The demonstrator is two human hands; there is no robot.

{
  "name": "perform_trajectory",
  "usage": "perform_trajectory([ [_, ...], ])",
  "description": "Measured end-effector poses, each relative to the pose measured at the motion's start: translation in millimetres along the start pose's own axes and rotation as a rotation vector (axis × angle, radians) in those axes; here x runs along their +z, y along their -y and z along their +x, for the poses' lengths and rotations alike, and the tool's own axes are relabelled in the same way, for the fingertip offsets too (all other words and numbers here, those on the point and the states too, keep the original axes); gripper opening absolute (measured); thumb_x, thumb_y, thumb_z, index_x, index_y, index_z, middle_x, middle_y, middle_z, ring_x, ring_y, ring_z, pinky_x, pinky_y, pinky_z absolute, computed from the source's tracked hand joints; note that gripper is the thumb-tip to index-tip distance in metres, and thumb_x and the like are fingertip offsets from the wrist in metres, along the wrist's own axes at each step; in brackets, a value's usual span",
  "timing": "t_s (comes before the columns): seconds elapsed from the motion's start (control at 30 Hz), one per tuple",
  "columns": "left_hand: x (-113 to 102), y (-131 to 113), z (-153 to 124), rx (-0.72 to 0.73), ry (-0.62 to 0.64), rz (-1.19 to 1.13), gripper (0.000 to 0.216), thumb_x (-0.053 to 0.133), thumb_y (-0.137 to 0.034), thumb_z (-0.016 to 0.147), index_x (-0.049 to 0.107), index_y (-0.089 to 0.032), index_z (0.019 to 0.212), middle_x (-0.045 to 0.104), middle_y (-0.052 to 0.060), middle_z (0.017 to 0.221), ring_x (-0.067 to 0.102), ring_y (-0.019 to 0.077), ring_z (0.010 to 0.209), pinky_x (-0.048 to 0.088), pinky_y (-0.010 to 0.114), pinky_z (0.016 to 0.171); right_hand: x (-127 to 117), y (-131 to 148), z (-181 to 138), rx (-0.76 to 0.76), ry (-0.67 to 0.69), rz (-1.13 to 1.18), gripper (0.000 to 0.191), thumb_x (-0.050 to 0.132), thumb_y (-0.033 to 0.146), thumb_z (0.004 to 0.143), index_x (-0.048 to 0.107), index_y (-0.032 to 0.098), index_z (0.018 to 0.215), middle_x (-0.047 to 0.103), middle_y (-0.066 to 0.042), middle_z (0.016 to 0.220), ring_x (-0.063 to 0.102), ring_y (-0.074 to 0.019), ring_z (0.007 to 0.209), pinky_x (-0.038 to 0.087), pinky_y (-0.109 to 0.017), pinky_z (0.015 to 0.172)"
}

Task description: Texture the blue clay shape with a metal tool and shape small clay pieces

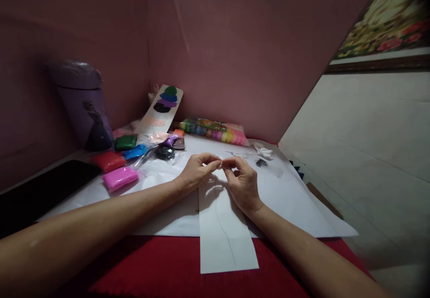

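Note:
My left hand and my right hand meet fingertip to fingertip in the middle of the view. Both are closed in a pinch around something tiny and pale, too small to name. Beneath them lies a white card strip with one thin, wavy dark line drawn along it. The strip's near end hangs past the edge of a larger white sheet. Shadows of the fingers fall on the card's upper part, and the hands hide its far end.
Left of my hands lie soft clay packets: pink, red, green and black. Behind stand a purple tumbler, a colour-swatch card and a bag of coloured clay. A crumpled white piece sits at right.

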State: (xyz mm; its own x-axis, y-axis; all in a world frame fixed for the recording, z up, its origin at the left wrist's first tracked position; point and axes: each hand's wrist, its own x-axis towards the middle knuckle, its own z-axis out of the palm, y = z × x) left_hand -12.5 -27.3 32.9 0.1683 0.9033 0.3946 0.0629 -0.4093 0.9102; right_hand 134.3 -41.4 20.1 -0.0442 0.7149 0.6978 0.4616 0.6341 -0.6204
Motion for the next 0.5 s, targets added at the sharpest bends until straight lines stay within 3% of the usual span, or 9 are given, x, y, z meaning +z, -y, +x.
perform_trajectory([
  [0.33, 1.0, 2.4, 0.7, 0.003, -0.023, 0.05, 0.015, 0.063, -0.03, 0.071, 0.067, -0.016, 0.069, 0.065, 0.002, 0.067, 0.054, 0.0142, 0.066, 0.041, 0.026, 0.066, 1.0, -0.7, 0.4, 0.087, 0.055, 0.168, 0.009, 0.056, 0.028, 0.086, 0.062, 0.021, 0.087, 0.062, -0.004, 0.085, 0.058, -0.0174, 0.078, 0.048, -0.029, 0.064],
  [0.5, 1.6, 1.7, 0.8, 0.014, -0.062, 0.047, 0.02, 0.062, -0.034, 0.073, 0.063, -0.016, 0.065, 0.061, 0.0, 0.063, 0.051, 0.0132, 0.063, 0.04, 0.025, 0.063, 1.6, -0.6, 0.4, 0.114, 0.047, 0.181, 0.024, 0.06, 0.033, 0.084, 0.058, 0.022, 0.106, 0.062, -0.006, 0.096, 0.06, -0.018, 0.081, 0.049, -0.029, 0.061],
])
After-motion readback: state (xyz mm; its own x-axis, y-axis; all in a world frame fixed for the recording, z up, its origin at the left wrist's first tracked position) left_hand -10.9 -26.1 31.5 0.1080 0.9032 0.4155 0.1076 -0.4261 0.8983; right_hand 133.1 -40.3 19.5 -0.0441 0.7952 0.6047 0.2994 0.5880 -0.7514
